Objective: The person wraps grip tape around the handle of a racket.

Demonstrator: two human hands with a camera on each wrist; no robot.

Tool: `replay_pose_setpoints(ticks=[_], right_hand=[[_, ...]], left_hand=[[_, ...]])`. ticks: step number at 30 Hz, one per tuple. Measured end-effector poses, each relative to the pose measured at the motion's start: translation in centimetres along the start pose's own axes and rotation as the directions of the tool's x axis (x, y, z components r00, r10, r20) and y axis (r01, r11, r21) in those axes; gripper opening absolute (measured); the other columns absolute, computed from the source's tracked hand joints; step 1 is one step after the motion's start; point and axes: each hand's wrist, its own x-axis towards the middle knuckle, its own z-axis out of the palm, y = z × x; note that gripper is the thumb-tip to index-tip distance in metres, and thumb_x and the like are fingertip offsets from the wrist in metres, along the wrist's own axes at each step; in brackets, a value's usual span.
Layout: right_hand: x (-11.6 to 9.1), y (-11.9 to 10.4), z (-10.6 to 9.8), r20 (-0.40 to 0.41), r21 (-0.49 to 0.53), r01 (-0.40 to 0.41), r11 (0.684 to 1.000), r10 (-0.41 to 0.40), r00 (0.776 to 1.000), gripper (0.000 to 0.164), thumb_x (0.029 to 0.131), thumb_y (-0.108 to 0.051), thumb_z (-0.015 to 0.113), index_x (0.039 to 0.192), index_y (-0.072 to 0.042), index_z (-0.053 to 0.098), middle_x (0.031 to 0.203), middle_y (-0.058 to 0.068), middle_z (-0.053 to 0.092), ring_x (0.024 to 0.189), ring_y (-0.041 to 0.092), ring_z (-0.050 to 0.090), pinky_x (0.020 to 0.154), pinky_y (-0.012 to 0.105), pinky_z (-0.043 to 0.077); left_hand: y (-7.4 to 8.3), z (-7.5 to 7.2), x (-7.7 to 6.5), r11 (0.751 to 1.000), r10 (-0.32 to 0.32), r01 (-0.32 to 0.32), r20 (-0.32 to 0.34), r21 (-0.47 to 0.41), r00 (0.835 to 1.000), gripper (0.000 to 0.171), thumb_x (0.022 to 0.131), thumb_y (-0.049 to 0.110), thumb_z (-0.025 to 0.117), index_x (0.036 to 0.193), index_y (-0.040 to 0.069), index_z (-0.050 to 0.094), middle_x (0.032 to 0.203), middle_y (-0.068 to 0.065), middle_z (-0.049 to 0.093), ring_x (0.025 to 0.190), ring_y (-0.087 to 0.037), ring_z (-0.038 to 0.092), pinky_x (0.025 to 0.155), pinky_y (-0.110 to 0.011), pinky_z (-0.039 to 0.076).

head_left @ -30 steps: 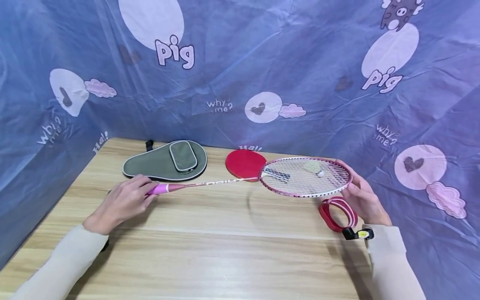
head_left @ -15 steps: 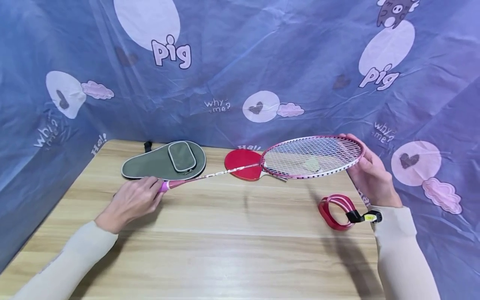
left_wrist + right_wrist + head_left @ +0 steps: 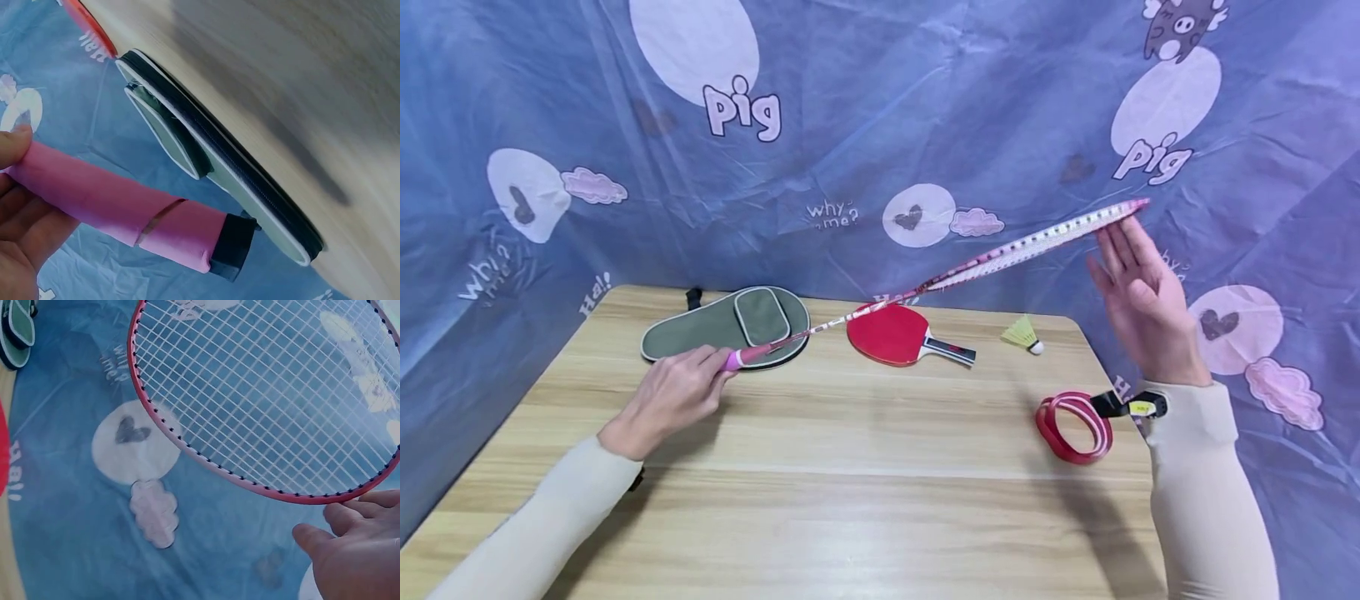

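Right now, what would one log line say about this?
left hand: grips racket handle | right hand: touches racket rim | racket: tilted, rim higher than handle | table: case, bat, shuttlecock, red loop

Widest rm to pass: front half of tabletop (image 3: 865, 517), btwn the sleeves (image 3: 1210, 492). Racket (image 3: 955, 273) is the main block, slanting across from L hand (image 3: 673, 392), low, up to R hand (image 3: 1150, 308); more ht under its head end than at the grip. Far side: case (image 3: 696, 331) & paddle (image 3: 889, 335) w/ narrow gap btwn, shaft above; paddle to shuttlecock (image 3: 1021, 334), another small gap. Red band (image 3: 1056, 442) nr R sleeve narrows that side. Curtain (image 3: 1037, 125) blocks back edge, approx. full width.
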Motion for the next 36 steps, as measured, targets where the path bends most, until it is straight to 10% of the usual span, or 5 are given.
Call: replay_pose_setpoints(ticks=[10, 17, 22, 29, 36], right_hand=[[2.0, 1.3, 2.6, -0.085, 0.008, 0.031, 0.999, -0.030, 0.996, 0.105, 0.079, 0.011, 0.077, 0.161, -0.001, 0.014, 0.170, 0.014, 0.019, 0.160, 0.024, 0.008, 0.123, 0.035, 0.035], [1.2, 4.5, 3.7, -0.041, -0.168, -0.029, 0.985, 0.022, 0.999, 0.109, 0.078, 0.001, 0.083, 0.161, 0.000, 0.011, 0.170, 0.015, 0.018, 0.158, 0.023, 0.021, 0.127, 0.033, 0.028], [0.6, 7.2, 5.1, -0.014, -0.253, -0.048, 0.966, 0.046, 0.999, 0.109, 0.079, -0.008, 0.085, 0.160, 0.001, 0.014, 0.169, 0.015, 0.022, 0.158, 0.026, 0.020, 0.128, 0.032, 0.027], [-0.6, 11.2, 8.0, 0.038, -0.377, -0.133, 0.917, 0.158, 0.987, 0.098, 0.083, -0.006, 0.081, 0.160, -0.002, 0.019, 0.168, 0.012, 0.026, 0.156, 0.026, 0.027, 0.126, 0.030, 0.029], [-4.2, 17.5, 11.4, 0.136, -0.478, -0.277, 0.834, 0.382, 0.914, 0.095, 0.087, -0.007, 0.078, 0.160, 0.001, 0.017, 0.168, 0.016, 0.024, 0.156, 0.035, 0.024, 0.127, 0.036, 0.027]], left_hand=[[0.5, 0.6, 1.3, 0.976, -0.120, 0.103, -0.079, -0.191, 0.990, 0.027, 0.073, 0.007, 0.084, 0.098, -0.001, 0.074, 0.083, -0.010, 0.073, 0.064, -0.015, 0.064, 0.053, -0.032, 0.054], [2.1, 0.8, 2.9, 0.896, -0.299, 0.236, -0.119, -0.377, 0.947, 0.032, 0.068, 0.003, 0.089, 0.098, 0.004, 0.079, 0.083, -0.005, 0.076, 0.069, -0.008, 0.065, 0.066, -0.009, 0.052], [3.2, 0.6, 3.9, 0.793, -0.422, 0.333, -0.064, -0.511, 0.904, 0.031, 0.072, -0.001, 0.088, 0.102, 0.002, 0.079, 0.085, -0.006, 0.077, 0.075, 0.007, 0.064, 0.067, -0.006, 0.053], [5.4, 0.6, 5.6, 0.556, -0.569, 0.473, 0.101, -0.684, 0.816, 0.028, 0.080, 0.002, 0.084, 0.107, 0.001, 0.078, 0.091, -0.017, 0.078, 0.075, 0.008, 0.067, 0.067, -0.012, 0.057], [7.9, 1.1, 6.4, 0.362, -0.559, 0.439, 0.185, -0.823, 0.808, 0.026, 0.083, -0.005, 0.078, 0.108, -0.008, 0.074, 0.091, -0.022, 0.078, 0.080, 0.000, 0.074, 0.072, -0.019, 0.061]])
